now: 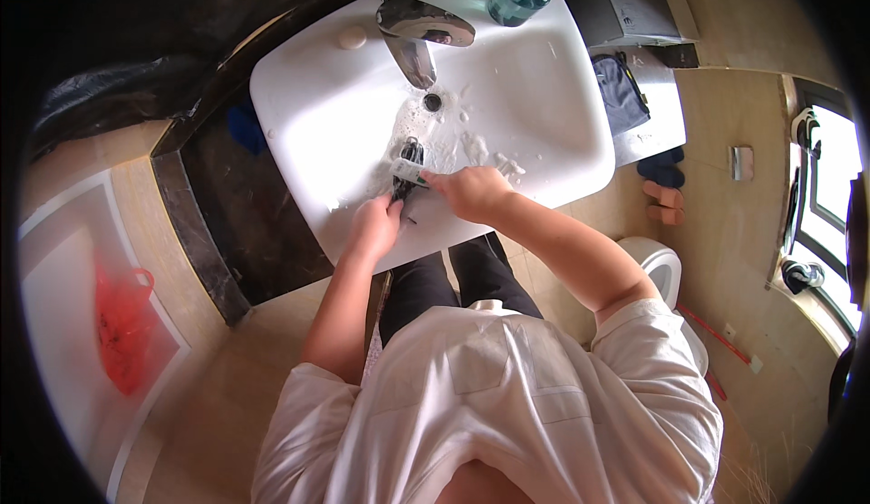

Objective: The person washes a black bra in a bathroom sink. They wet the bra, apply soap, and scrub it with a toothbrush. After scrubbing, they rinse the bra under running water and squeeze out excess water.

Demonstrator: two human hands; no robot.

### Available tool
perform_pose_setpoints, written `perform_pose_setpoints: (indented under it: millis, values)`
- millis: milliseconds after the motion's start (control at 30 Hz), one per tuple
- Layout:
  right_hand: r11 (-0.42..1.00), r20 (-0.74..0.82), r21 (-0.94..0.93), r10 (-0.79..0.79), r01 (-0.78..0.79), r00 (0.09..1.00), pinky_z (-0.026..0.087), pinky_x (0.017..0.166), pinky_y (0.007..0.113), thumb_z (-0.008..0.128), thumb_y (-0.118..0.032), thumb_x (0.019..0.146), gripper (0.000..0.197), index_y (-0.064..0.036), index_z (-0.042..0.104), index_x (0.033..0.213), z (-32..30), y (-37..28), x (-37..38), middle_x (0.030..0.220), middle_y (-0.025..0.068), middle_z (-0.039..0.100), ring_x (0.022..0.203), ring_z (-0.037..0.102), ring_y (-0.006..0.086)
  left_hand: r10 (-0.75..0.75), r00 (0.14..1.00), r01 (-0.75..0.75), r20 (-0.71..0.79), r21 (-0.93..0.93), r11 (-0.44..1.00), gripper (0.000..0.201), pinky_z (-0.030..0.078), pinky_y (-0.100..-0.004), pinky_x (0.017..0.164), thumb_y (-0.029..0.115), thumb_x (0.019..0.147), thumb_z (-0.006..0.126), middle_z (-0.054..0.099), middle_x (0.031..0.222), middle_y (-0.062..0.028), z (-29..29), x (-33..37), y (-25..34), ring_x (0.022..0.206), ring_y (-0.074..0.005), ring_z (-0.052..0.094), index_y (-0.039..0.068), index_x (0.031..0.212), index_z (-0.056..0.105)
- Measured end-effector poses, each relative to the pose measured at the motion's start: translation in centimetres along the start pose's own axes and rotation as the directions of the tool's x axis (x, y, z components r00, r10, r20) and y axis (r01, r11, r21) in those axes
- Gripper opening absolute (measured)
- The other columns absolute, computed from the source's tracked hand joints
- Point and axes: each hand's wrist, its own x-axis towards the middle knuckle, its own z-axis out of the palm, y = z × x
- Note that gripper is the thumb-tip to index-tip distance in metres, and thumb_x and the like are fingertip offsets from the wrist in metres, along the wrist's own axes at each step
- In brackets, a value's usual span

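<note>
- By the left hand's (379, 221) closed fingers, a long black object (411, 152) is gripped in the white ceramic sink (544, 132), toward seven o'clock from the round drain (433, 102).
- By the right hand (473, 194), a white-and-green tool (410, 171) is gripped across it.

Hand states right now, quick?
Left hand: closed, holding a dark item in the sink.
Right hand: closed, holding a white brush-like tool.
</note>
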Motion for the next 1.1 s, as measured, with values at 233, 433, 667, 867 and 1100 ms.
perform_pose_setpoints:
  millis: [233,433,667,867,1100]
  values:
    - [1.000,-0.003,0.020,-0.005,0.005,1.000,0.053,0.071,0.039,0.040,-0.020,0.096,0.049,-0.0242,0.037,0.145,0.2,-0.7,-0.1,0.092,0.0106,0.069,0.083,0.068,0.0282,0.478,0.826,-0.260,-0.298,0.550,0.793,0.057,0.036,-0.0464,0.104,0.033,0.091,0.057,0.039,0.141,-0.0260,3.4,-1.0,0.1,0.127,-0.0406,0.040,-0.006,0.131,0.047]
    - [0.990,0.096,-0.112,-0.075,0.086,0.993,0.054,0.069,0.040,0.037,-0.022,0.099,0.049,-0.0269,0.030,0.147,-0.3,-2.1,-1.3,0.096,0.0141,0.067,0.085,0.068,0.0303,0.347,0.909,-0.182,-0.231,0.530,0.829,0.051,0.049,-0.0439,0.090,0.033,0.093,0.052,0.050,0.131,-0.0218,4.3,-1.8,0.3,0.109,-0.0363,0.057,-0.007,0.126,0.050]
    - [0.984,-0.069,-0.105,0.140,-0.147,0.988,0.055,0.065,0.038,0.040,-0.011,0.094,0.056,-0.0251,0.029,0.148,-3.8,2.5,2.5,0.090,0.0123,0.068,0.082,0.068,0.0266,0.438,0.863,-0.230,-0.254,0.574,0.786,0.032,0.052,-0.0429,0.079,0.023,0.094,0.048,0.060,0.115,-0.0168,4.0,-1.3,-1.2,0.101,-0.0316,0.062,-0.002,0.110,0.059]
    - [0.983,0.080,-0.157,0.110,-0.097,0.991,0.055,0.072,0.041,0.037,-0.015,0.097,0.054,-0.0277,0.027,0.148,-2.0,1.7,1.6,0.098,0.0135,0.068,0.087,0.069,0.0283,0.274,0.950,-0.164,-0.152,0.505,0.847,0.025,0.053,-0.0435,0.079,0.015,0.093,0.044,0.062,0.111,-0.0169,2.4,-1.1,0.9,0.095,-0.0334,0.064,-0.001,0.106,0.059]
    - [0.974,0.124,-0.224,-0.010,0.038,0.992,0.054,0.077,0.040,0.035,-0.017,0.097,0.053,-0.0318,0.028,0.148,-0.3,-0.6,0.2,0.098,0.0122,0.068,0.088,0.068,0.0276,0.335,0.928,-0.204,-0.166,0.525,0.827,0.023,0.054,-0.0437,0.074,0.008,0.089,0.044,0.066,0.100,-0.0150,2.5,-1.0,0.4,0.088,-0.0334,0.066,0.000,0.101,0.061]
